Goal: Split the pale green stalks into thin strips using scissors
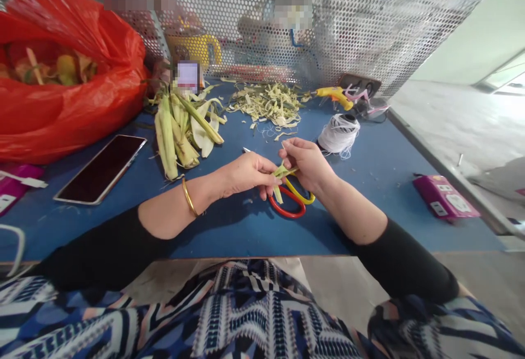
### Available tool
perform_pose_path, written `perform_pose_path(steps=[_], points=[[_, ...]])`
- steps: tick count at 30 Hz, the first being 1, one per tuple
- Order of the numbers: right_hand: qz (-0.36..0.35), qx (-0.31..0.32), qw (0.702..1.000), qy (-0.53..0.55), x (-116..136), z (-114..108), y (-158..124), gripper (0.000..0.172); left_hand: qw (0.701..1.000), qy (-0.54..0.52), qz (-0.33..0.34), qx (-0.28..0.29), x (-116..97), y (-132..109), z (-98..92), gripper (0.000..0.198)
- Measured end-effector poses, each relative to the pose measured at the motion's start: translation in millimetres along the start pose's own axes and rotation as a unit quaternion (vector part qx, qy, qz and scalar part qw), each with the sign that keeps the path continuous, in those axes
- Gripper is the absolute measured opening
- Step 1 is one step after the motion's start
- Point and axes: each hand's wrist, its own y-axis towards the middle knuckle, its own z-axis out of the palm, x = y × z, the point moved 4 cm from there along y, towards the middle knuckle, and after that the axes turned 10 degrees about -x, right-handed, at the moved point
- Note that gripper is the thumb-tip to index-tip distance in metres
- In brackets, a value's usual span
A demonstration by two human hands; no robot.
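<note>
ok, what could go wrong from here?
1. Scissors lie under the hands, a tip poking out beyond the left hand; a finger could get nicked.
2. The leaf strip pinched in the left hand looks thin; a hard pull might tear it.
3. Loose strands hang off the white thread spool near the right hand; they could snag.
</note>
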Motion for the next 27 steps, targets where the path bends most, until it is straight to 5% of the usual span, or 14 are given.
perform_pose_path(steps=[2, 5, 8, 10, 14, 16, 18, 23, 27], points=[[-0.027, 0.001, 0.999, -0.019, 2, -3, 5, 0.020, 0.999, -0.034, -0.027, -0.013, 2, 1, -1.3, 0.013], [-0.170, -0.057, 0.981, -0.066, 17, -14, 10, 0.014, 0.988, -0.116, -0.066, -0.077, 4, 3, -9.2, 0.008], [-0.373, -0.099, 0.913, -0.132, 38, -20, -1, 0.012, 0.968, -0.185, -0.082, -0.151, 5, 6, -18.8, 0.013], [-0.504, -0.062, 0.833, -0.219, 44, -13, -18, 0.014, 0.958, -0.217, -0.086, -0.167, 6, 7, -21.2, 0.013], [-0.698, 0.027, 0.580, -0.418, 34, 11, -50, 0.012, 0.949, -0.262, -0.071, -0.163, 8, 8, -20.0, 0.013], [-0.733, 0.029, 0.492, -0.468, 27, 17, -55, 0.016, 0.942, -0.282, -0.074, -0.167, 9, 7, -19.1, 0.011], [-0.750, 0.017, 0.443, -0.491, 24, 20, -55, 0.019, 0.934, -0.302, -0.086, -0.171, 8, 6, -17.8, 0.008], [-0.786, 0.017, 0.361, -0.502, 19, 22, -56, 0.022, 0.921, -0.323, -0.119, -0.183, 3, 3, -13.5, 0.014], [-0.800, 0.006, 0.334, -0.498, 17, 24, -57, 0.017, 0.915, -0.324, -0.120, -0.206, 0, 3, -12.9, 0.025]])
